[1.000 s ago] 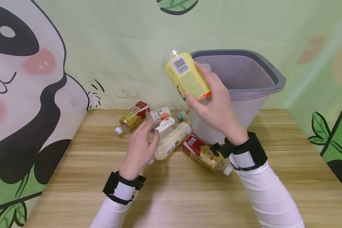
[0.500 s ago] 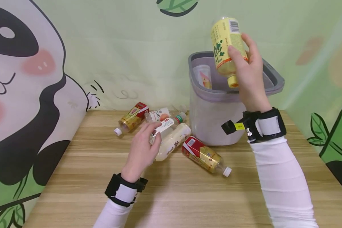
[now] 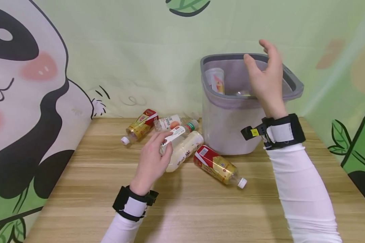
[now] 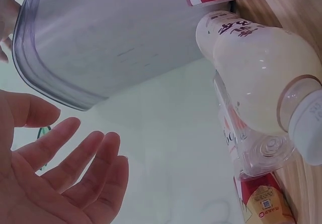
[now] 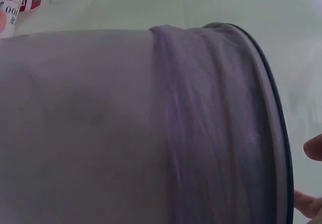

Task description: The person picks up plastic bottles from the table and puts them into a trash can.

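Observation:
My right hand [image 3: 267,79] is raised over the front rim of a grey trash bin [image 3: 231,125], fingers spread and holding nothing. Inside the bin a bottle with a pink and orange label [image 3: 216,81] leans on the left wall, and part of a clear bottle [image 3: 242,93] shows low near the front rim. My left hand [image 3: 152,157] hovers with relaxed fingers by a cream-coloured bottle [image 3: 185,152] and a clear bottle with a white label [image 3: 174,135]. In the left wrist view, nothing lies between the left fingers [image 4: 103,168].
Right of the cream bottle, a red and gold bottle [image 3: 217,165] lies before the bin. Another red and gold bottle [image 3: 141,125] lies at the back left, beside a clear bottle with a peach label [image 3: 170,122]. A printed cloth backdrop [image 3: 140,50] stands behind the wooden table [image 3: 88,189].
My right hand carried a yellow-labelled bottle rightward over the bin, then let go of it; the bottle dropped inside. My left hand has hardly moved.

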### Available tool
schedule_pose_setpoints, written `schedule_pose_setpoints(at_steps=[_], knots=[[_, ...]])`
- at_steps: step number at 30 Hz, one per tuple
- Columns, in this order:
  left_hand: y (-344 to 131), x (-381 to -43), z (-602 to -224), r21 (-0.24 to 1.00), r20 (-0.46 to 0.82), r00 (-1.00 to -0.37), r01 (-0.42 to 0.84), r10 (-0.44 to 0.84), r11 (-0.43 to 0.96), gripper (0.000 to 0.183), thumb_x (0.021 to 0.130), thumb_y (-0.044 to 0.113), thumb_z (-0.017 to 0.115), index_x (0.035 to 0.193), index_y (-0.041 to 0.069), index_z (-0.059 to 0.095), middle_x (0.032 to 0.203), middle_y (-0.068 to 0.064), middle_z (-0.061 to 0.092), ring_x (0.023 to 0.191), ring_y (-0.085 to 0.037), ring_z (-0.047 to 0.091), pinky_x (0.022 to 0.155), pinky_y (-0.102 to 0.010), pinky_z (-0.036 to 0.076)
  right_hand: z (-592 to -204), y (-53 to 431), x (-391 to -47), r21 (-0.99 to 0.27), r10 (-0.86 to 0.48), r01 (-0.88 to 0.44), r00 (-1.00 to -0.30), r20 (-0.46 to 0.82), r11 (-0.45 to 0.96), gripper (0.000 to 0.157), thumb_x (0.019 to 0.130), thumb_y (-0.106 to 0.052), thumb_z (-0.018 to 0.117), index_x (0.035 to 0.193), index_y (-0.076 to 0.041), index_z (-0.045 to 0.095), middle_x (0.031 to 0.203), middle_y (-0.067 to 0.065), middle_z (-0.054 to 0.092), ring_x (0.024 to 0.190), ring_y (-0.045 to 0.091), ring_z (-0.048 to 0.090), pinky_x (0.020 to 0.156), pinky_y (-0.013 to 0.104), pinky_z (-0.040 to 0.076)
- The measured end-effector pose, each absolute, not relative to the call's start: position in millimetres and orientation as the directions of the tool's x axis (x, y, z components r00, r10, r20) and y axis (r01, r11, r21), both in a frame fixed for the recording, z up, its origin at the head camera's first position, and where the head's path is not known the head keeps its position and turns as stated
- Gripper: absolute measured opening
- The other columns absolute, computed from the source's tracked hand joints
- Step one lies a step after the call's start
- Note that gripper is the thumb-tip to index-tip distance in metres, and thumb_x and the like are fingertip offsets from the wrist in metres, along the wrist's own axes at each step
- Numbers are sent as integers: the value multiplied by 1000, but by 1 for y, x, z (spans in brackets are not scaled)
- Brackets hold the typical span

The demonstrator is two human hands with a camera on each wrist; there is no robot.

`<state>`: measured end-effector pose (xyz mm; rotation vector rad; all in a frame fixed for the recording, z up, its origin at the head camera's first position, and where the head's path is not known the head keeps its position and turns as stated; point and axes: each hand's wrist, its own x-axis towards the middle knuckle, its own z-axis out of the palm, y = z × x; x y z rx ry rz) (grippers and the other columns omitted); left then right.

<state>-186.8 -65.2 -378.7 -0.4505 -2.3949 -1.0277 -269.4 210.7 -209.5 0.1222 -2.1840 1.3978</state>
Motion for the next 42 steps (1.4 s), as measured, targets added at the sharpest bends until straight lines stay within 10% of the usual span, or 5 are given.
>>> schedule_pose_setpoints(at_steps=[8, 28, 42], knots=[[-66, -186, -380, 578, 555, -825, 474, 105, 664, 29, 89, 12, 54, 116, 6, 63, 116, -6, 61, 93, -23, 60, 75, -36, 51, -221, 205, -259, -752, 170, -448, -794, 583, 483, 32, 93, -19, 52, 122, -7, 59, 113, 10, 60, 95, 19, 57, 84, 27, 46], [-80, -195, -381, 422, 590, -797, 443, 131, 791, 31, 87, 9, 57, 118, 7, 63, 115, -11, 61, 104, -27, 58, 86, -44, 50, -280, 166, -219, -579, 109, -700, -594, 797, 418, 13, 87, -3, 57, 95, 3, 66, 80, 10, 63, 66, 16, 52, 56, 19, 41], [-91, -205, -405, 362, 508, -845, 386, 168, 848, 36, 85, 10, 61, 120, 4, 61, 118, -15, 60, 104, -34, 57, 85, -49, 49, -358, 128, -201, -817, 25, -483, -856, 516, 315, 14, 85, 3, 59, 97, 2, 65, 89, 17, 66, 76, 23, 60, 61, 29, 49]])
